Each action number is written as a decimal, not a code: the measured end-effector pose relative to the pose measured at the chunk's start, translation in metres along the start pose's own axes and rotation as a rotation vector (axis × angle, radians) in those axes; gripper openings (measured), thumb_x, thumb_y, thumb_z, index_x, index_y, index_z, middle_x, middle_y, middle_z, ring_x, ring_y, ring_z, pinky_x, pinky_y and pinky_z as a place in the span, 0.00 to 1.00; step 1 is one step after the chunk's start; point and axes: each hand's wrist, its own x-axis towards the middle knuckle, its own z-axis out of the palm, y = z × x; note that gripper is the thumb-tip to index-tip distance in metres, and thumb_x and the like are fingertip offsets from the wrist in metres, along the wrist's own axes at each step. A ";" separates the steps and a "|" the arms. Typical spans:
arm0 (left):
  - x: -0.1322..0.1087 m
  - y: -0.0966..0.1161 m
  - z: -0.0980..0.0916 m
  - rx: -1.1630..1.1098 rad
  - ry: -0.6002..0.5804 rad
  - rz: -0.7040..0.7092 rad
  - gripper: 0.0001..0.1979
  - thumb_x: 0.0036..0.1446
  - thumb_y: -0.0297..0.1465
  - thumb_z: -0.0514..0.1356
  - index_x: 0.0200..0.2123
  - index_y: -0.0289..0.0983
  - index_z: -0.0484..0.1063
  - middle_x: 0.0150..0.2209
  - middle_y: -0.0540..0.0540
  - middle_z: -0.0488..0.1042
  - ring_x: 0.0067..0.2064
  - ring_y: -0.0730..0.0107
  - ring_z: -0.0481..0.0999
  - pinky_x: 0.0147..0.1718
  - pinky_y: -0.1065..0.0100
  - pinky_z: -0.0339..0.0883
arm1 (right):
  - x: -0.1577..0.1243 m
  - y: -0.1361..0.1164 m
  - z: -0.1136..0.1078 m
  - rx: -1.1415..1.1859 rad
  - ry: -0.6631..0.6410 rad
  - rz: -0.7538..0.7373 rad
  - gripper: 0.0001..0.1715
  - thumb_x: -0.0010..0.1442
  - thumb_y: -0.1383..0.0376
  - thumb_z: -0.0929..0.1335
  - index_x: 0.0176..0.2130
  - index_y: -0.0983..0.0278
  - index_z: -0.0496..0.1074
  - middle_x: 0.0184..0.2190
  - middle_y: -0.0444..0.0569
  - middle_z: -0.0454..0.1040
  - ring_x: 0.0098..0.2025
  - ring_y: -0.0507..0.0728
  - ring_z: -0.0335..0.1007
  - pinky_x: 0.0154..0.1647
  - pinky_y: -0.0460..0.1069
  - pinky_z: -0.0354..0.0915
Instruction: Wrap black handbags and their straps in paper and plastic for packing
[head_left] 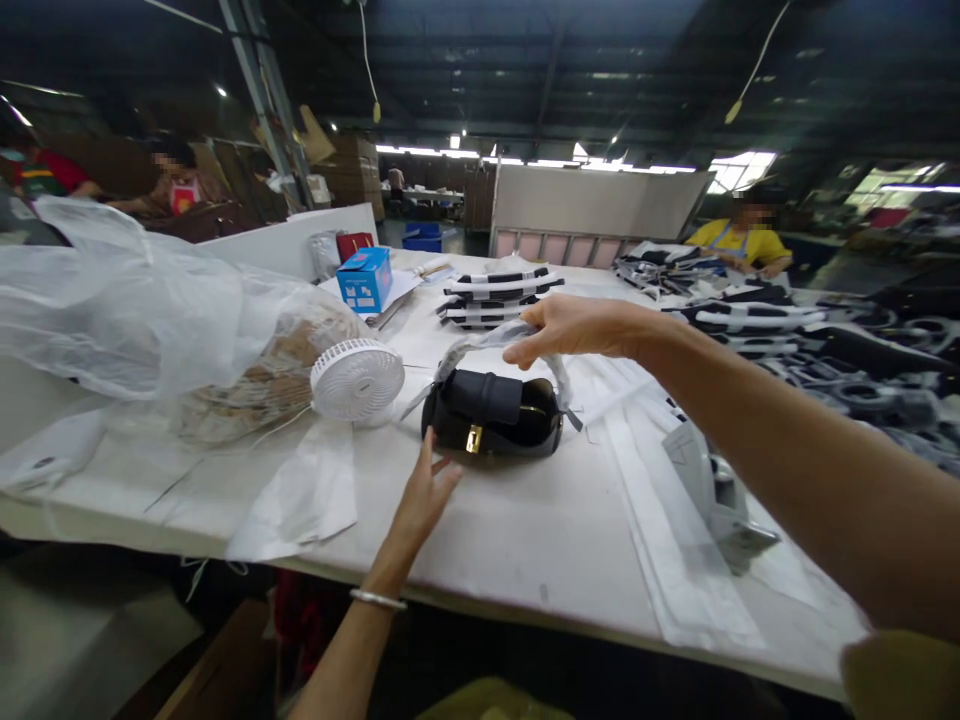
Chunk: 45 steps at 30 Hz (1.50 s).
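A small black handbag (pixel 487 400) with a gold clasp (pixel 473 438) stands on the white table, its top partly open. Its arched handle (pixel 480 338) is wrapped in clear plastic. My right hand (pixel 566 328) reaches in from the right and grips the top of that handle between thumb and fingers. At the bag's lower front left is my left hand (pixel 426 490), fingers apart, the fingertips at or very near the bag's side. A silver bangle (pixel 377 600) circles my left wrist.
Left of the bag are a white fan (pixel 358 380) and a large clear plastic bag (pixel 247 370). Behind stand a blue box (pixel 365 280) and stacked black-and-white strips (pixel 502 287). White sheets (pixel 660 520) and many black pieces (pixel 847 370) lie right. A person in yellow (pixel 739 238) sits far right.
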 end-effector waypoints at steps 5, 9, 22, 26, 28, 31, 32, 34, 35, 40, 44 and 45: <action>0.032 0.006 -0.010 -0.042 -0.011 -0.025 0.44 0.53 0.41 0.65 0.68 0.42 0.47 0.60 0.34 0.67 0.54 0.53 0.74 0.43 0.57 0.75 | -0.002 -0.001 0.023 0.835 -0.060 -0.015 0.15 0.56 0.59 0.75 0.28 0.67 0.73 0.21 0.47 0.74 0.26 0.52 0.71 0.31 0.48 0.70; 0.054 0.016 -0.007 0.035 0.065 0.099 0.39 0.53 0.39 0.65 0.65 0.37 0.56 0.63 0.33 0.63 0.56 0.52 0.73 0.53 0.53 0.69 | 0.006 -0.010 0.041 1.268 0.065 0.046 0.07 0.64 0.70 0.67 0.32 0.68 0.71 0.24 0.44 0.74 0.26 0.49 0.71 0.36 0.48 0.72; -0.057 0.028 0.004 0.291 0.438 0.405 0.12 0.61 0.42 0.57 0.39 0.40 0.70 0.38 0.47 0.74 0.41 0.63 0.75 0.43 0.65 0.70 | -0.007 0.020 0.055 0.850 0.088 -0.120 0.10 0.59 0.60 0.70 0.35 0.66 0.75 0.31 0.45 0.78 0.31 0.49 0.73 0.35 0.44 0.68; -0.099 0.023 0.013 0.332 0.070 0.225 0.17 0.61 0.46 0.54 0.31 0.41 0.73 0.28 0.49 0.73 0.32 0.65 0.74 0.33 0.69 0.70 | -0.001 0.076 0.047 0.587 0.283 -0.037 0.11 0.56 0.61 0.70 0.34 0.67 0.77 0.28 0.47 0.78 0.31 0.51 0.73 0.33 0.44 0.66; -0.105 0.016 0.019 0.268 -0.072 0.105 0.20 0.60 0.49 0.54 0.35 0.41 0.76 0.32 0.46 0.78 0.36 0.61 0.77 0.37 0.67 0.72 | 0.000 0.114 0.052 0.395 0.336 0.079 0.09 0.54 0.62 0.69 0.30 0.66 0.77 0.25 0.46 0.77 0.29 0.51 0.71 0.31 0.44 0.63; -0.102 0.005 0.025 0.130 -0.228 -0.033 0.25 0.59 0.52 0.53 0.44 0.41 0.77 0.41 0.43 0.81 0.45 0.56 0.79 0.46 0.62 0.73 | -0.010 0.167 0.076 0.147 0.306 0.266 0.07 0.50 0.66 0.68 0.24 0.64 0.76 0.21 0.44 0.75 0.26 0.51 0.68 0.29 0.45 0.58; -0.100 0.002 0.027 0.101 -0.255 -0.061 0.26 0.59 0.53 0.53 0.46 0.41 0.77 0.43 0.42 0.80 0.47 0.55 0.78 0.48 0.61 0.72 | -0.017 0.179 0.088 0.132 0.291 0.301 0.07 0.50 0.66 0.68 0.23 0.64 0.76 0.20 0.44 0.75 0.25 0.52 0.68 0.28 0.45 0.58; -0.094 -0.002 0.029 0.084 -0.274 -0.093 0.26 0.58 0.53 0.54 0.46 0.41 0.77 0.45 0.42 0.80 0.49 0.54 0.78 0.50 0.59 0.71 | -0.036 0.194 0.118 0.151 0.261 0.340 0.08 0.50 0.66 0.68 0.23 0.65 0.76 0.19 0.44 0.75 0.24 0.52 0.68 0.27 0.45 0.57; -0.092 -0.003 0.031 0.083 -0.270 -0.104 0.26 0.57 0.54 0.55 0.45 0.41 0.78 0.45 0.42 0.80 0.49 0.54 0.78 0.51 0.58 0.71 | -0.048 0.196 0.134 0.162 0.246 0.354 0.08 0.50 0.66 0.68 0.23 0.65 0.76 0.20 0.44 0.75 0.24 0.52 0.68 0.27 0.45 0.57; -0.084 -0.004 0.041 -0.001 -0.104 -0.170 0.27 0.52 0.56 0.59 0.39 0.38 0.79 0.39 0.43 0.82 0.44 0.55 0.80 0.47 0.60 0.73 | -0.112 0.180 0.199 0.280 0.294 0.368 0.13 0.58 0.60 0.65 0.27 0.63 0.74 0.23 0.44 0.75 0.27 0.53 0.68 0.30 0.46 0.58; -0.079 0.001 0.039 0.062 0.073 -0.198 0.27 0.47 0.56 0.62 0.33 0.37 0.75 0.30 0.44 0.81 0.36 0.56 0.81 0.41 0.64 0.74 | -0.162 0.177 0.207 0.352 0.449 0.456 0.19 0.62 0.55 0.63 0.25 0.62 0.69 0.22 0.43 0.73 0.28 0.54 0.68 0.32 0.47 0.59; -0.078 0.001 0.037 0.085 0.107 -0.202 0.26 0.46 0.56 0.63 0.34 0.37 0.75 0.30 0.45 0.81 0.36 0.57 0.81 0.41 0.64 0.74 | -0.175 0.180 0.205 0.357 0.495 0.496 0.20 0.62 0.53 0.63 0.24 0.61 0.67 0.22 0.43 0.72 0.27 0.54 0.67 0.32 0.47 0.59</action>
